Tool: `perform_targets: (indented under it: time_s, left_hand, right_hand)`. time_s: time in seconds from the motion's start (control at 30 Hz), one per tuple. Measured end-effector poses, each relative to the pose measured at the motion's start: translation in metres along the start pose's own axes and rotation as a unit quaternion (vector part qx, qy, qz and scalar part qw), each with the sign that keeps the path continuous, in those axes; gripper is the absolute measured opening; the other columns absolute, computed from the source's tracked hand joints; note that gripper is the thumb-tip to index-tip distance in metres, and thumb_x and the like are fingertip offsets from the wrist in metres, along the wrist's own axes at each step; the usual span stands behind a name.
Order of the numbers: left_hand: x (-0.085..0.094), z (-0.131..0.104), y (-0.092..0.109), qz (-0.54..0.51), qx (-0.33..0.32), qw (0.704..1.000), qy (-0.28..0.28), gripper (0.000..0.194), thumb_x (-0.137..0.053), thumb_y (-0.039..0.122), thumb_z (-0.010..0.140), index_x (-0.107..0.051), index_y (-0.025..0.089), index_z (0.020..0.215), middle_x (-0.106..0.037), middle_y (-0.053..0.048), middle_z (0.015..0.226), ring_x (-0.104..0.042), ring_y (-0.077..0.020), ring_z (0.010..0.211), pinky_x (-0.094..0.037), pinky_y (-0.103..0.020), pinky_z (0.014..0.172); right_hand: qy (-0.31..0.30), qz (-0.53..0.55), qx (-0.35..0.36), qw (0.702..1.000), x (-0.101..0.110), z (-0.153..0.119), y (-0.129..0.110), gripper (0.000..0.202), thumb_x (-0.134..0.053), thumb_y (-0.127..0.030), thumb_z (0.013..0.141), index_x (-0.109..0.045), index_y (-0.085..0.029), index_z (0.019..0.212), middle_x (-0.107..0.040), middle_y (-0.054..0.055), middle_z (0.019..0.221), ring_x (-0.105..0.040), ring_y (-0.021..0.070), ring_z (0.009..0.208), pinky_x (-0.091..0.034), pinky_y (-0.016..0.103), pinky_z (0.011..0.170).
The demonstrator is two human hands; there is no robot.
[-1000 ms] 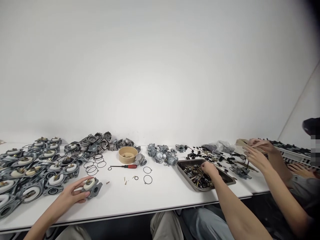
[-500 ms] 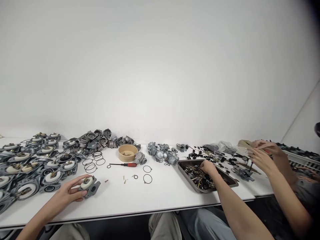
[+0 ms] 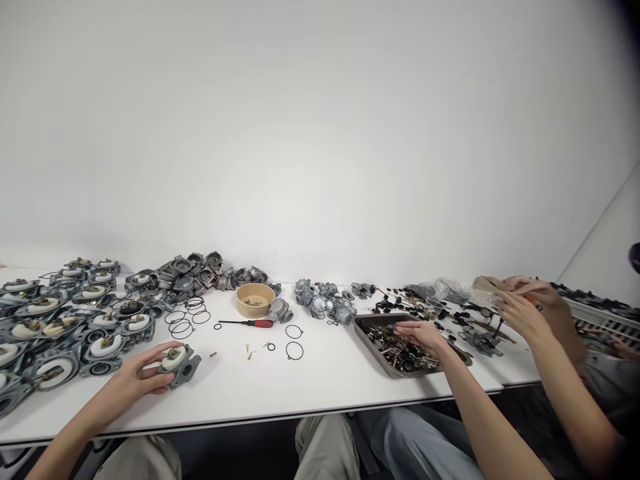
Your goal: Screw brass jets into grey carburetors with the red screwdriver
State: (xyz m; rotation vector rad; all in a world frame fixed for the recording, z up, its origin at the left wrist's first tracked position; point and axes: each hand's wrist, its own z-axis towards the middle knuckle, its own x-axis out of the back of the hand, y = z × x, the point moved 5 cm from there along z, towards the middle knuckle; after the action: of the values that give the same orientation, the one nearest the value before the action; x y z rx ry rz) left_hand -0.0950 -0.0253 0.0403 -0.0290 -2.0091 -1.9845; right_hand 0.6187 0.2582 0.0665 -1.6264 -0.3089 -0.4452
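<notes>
My left hand (image 3: pixel 135 380) is closed round a grey carburetor body (image 3: pixel 184 368) with a white float on top, at the table's front left. A small brass screw (image 3: pixel 213 355) lies just right of it. Over the metal tray (image 3: pixel 383 369) at the right is my right hand (image 3: pixel 423 335), thumb and fingertips pinched together. Whatever sits between those fingertips is too small to make out. Many small brass and black parts (image 3: pixel 395 347) fill the tray.
Carburetor bodies (image 3: pixel 45 307) crowd the left side, with grey bowls (image 3: pixel 183 267) behind. Rubber rings (image 3: pixel 295 351), a red-handled screwdriver (image 3: pixel 263 324) and a round tan container (image 3: pixel 255 312) lie mid-table. A co-worker's hand (image 3: pixel 520 313) works at the right, near black parts.
My right hand has lifted out of the parts in the tray, its fingers now showing above them. My left hand keeps its hold on the carburetor body, nearly still.
</notes>
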Motion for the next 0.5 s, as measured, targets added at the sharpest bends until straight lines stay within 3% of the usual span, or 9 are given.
perform_targets:
  time_s: [0.13, 0.27, 0.37, 0.5]
  left_hand:
    - [0.001, 0.001, -0.002, -0.006, 0.002, 1.000, 0.004, 0.078, -0.087, 0.055, 0.064, -0.065, 0.028, 0.134, -0.062, -0.014, 0.140, -0.061, -0.0422, 0.126, -0.065, -0.039, 0.082]
    - [0.002, 0.003, -0.007, -0.006, 0.012, 1.000, -0.003, 0.081, -0.087, 0.054, 0.065, -0.061, 0.028, 0.137, -0.056, -0.014, 0.147, -0.056, -0.0419, 0.131, -0.064, -0.040, 0.085]
    - [0.002, 0.004, -0.008, -0.001, 0.007, 1.000, -0.008, 0.082, -0.086, 0.054, 0.067, -0.058, 0.028, 0.139, -0.053, -0.014, 0.149, -0.052, -0.0422, 0.135, -0.064, -0.040, 0.086]
    - [0.003, 0.005, -0.008, 0.008, -0.002, 1.000, -0.006, 0.079, -0.086, 0.054, 0.067, -0.060, 0.029, 0.138, -0.053, -0.011, 0.149, -0.062, -0.0415, 0.123, -0.065, -0.042, 0.084]
  right_hand:
    - [-0.029, 0.054, 0.006, 0.998, -0.002, -0.008, -0.006, 0.020, -0.077, -0.013, 0.072, -0.078, -0.013, 0.091, -0.077, 0.018, 0.109, -0.074, 0.0273, 0.105, -0.062, 0.029, 0.084]
    - [-0.029, 0.059, 0.025, 0.998, 0.000, -0.008, -0.008, 0.025, -0.079, -0.014, 0.070, -0.077, -0.014, 0.095, -0.076, 0.018, 0.114, -0.074, 0.0284, 0.104, -0.062, 0.031, 0.084]
    - [0.000, 0.034, 0.046, 0.998, 0.005, 0.000, -0.009, 0.024, -0.075, -0.022, 0.079, -0.075, -0.014, 0.102, -0.075, 0.017, 0.116, -0.074, 0.0266, 0.104, -0.061, 0.030, 0.085]
    - [0.039, -0.067, 0.037, 0.996, 0.019, 0.017, -0.006, 0.026, -0.062, -0.032, 0.089, -0.076, -0.013, 0.099, -0.079, 0.017, 0.101, -0.076, 0.0283, 0.092, -0.060, 0.033, 0.076]
